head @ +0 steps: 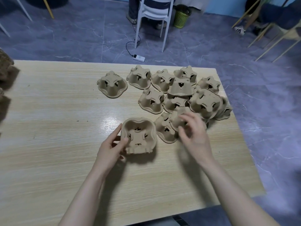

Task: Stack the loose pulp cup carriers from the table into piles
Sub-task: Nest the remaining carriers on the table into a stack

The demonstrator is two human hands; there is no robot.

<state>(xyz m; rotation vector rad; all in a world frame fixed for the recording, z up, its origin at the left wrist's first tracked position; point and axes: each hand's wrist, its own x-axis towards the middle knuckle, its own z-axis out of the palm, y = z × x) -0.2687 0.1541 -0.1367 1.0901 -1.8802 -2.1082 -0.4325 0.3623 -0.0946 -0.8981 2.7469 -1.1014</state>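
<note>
The left hand [114, 145] grips one pulp carrier [139, 136] by its near-left rim, fingers curled round the edge and the thumb on top, so the hollow side faces up and toward the person. It looks tipped rather than flat, though whether its lower edge rests on the counter [57, 111] I cannot tell. The right hand [193, 129] hovers with loosely spread fingers over the nearest carrier of the heap [178, 119]; motion blur hides whether the fingertips touch it, and nothing is clasped there yet, as far as I can see.

The risk, to my eye, lies just beyond those right fingers. The loose carriers [205, 101] lean on and overlap one another, so lifting the near one could drag its neighbour [165, 129] along or send the far ones sliding toward the right edge of the counter, which is close to the pile's outer side. The held carrier sits hollow-up while the heap lies hollow-down; unless one is turned, they will likely jam instead of nesting. A one-sided grip on soft pulp could also buckle the rim.

Well beyond the left fingers a single carrier [112, 85] sits apart. On the floor past the counter stand a white chair [154, 15], a green bin [180, 18] and a power strip [138, 57].
</note>
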